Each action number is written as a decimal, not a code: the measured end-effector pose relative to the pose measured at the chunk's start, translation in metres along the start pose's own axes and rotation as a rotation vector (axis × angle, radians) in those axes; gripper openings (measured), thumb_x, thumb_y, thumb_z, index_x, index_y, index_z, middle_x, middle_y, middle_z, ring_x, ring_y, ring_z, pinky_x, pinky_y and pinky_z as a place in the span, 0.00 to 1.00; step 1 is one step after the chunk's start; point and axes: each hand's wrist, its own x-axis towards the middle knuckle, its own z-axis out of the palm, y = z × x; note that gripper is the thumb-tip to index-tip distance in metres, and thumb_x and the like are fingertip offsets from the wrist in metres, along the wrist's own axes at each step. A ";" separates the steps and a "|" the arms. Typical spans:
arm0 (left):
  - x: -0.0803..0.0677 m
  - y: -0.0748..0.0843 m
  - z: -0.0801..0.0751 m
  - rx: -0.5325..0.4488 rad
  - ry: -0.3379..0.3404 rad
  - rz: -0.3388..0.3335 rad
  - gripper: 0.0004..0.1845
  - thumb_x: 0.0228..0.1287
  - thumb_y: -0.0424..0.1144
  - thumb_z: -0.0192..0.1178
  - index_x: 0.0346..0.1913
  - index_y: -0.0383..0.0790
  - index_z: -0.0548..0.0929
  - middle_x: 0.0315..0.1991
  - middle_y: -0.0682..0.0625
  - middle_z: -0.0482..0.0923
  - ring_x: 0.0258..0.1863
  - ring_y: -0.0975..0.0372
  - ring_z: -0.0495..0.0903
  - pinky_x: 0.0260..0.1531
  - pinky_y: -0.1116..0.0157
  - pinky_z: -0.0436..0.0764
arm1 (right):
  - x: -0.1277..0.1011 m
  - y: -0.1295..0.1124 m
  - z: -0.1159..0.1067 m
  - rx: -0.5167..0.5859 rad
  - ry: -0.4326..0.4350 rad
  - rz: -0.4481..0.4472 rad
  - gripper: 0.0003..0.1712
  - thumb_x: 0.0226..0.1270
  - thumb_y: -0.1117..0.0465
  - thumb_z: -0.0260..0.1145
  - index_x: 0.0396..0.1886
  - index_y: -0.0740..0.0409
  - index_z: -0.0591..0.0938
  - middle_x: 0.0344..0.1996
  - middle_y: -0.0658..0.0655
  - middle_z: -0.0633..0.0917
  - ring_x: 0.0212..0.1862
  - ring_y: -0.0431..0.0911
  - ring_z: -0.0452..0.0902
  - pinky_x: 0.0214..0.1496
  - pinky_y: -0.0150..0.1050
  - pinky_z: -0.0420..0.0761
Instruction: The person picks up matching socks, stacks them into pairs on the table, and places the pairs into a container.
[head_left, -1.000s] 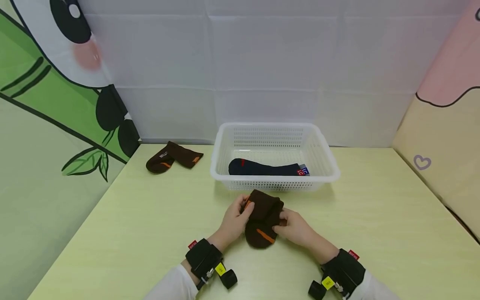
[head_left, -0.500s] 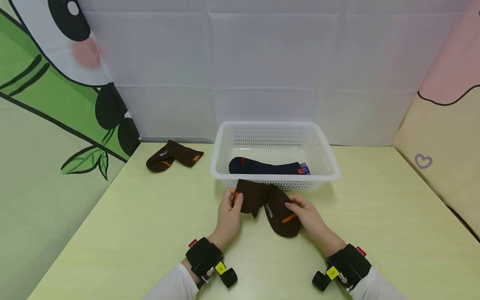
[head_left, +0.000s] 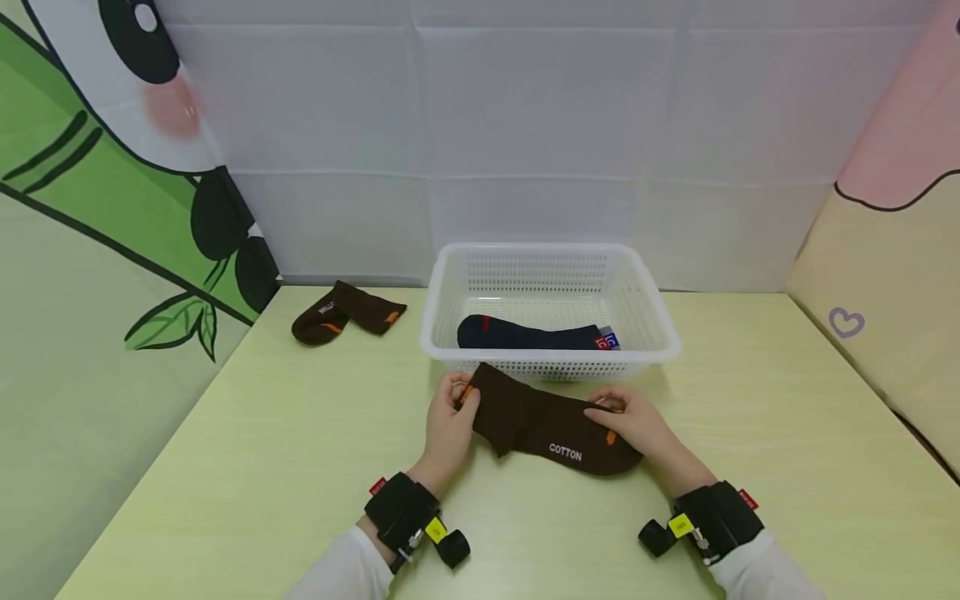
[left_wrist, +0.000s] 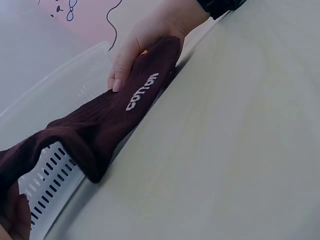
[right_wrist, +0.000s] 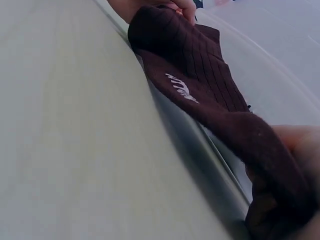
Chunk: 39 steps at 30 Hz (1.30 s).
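A brown sock (head_left: pixel 551 425) (left_wrist: pixel 100 127) (right_wrist: pixel 210 82) with white "COTTON" lettering and orange marks lies stretched out on the table, just in front of the white basket (head_left: pixel 551 360). My left hand (head_left: pixel 448 417) pinches its cuff end at the left. My right hand (head_left: pixel 628 419) (left_wrist: pixel 137 45) pinches its toe end at the right. A second brown sock (head_left: pixel 347 312) lies folded at the table's far left. Inside the basket rests a dark navy sock (head_left: pixel 532 335) with a red and blue label.
The pale green table (head_left: pixel 262 467) is walled by a white sheet behind, a panda-and-bamboo panel (head_left: pixel 112 208) at the left and a pink and cream panel (head_left: pixel 885 250) at the right. Black wrist straps carry the cameras.
The folded brown sock has been opened out: my right hand drew its toe end to the right while my left hand kept the cuff, so it now lies full length.
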 end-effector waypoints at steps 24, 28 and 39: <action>0.000 -0.007 0.000 0.425 0.034 0.059 0.09 0.49 0.32 0.65 0.35 0.38 0.78 0.24 0.49 0.80 0.28 0.61 0.79 0.40 0.64 0.73 | 0.003 0.014 -0.043 -0.231 -0.077 -0.053 0.22 0.58 0.58 0.70 0.47 0.68 0.79 0.39 0.60 0.82 0.37 0.45 0.76 0.42 0.37 0.75; 0.000 -0.004 0.000 0.456 0.034 0.059 0.09 0.49 0.33 0.65 0.35 0.38 0.79 0.26 0.48 0.81 0.30 0.57 0.80 0.51 0.54 0.62 | 0.001 0.012 -0.046 -0.288 -0.153 -0.100 0.26 0.54 0.57 0.73 0.50 0.65 0.78 0.45 0.62 0.81 0.38 0.45 0.75 0.44 0.40 0.75; 0.001 -0.007 0.000 0.482 -0.020 0.070 0.18 0.47 0.29 0.63 0.45 0.36 0.77 0.41 0.43 0.79 0.45 0.49 0.74 0.50 0.48 0.58 | -0.002 0.007 -0.042 -0.551 -0.045 -0.171 0.22 0.47 0.57 0.77 0.42 0.62 0.81 0.40 0.63 0.77 0.40 0.52 0.73 0.44 0.47 0.73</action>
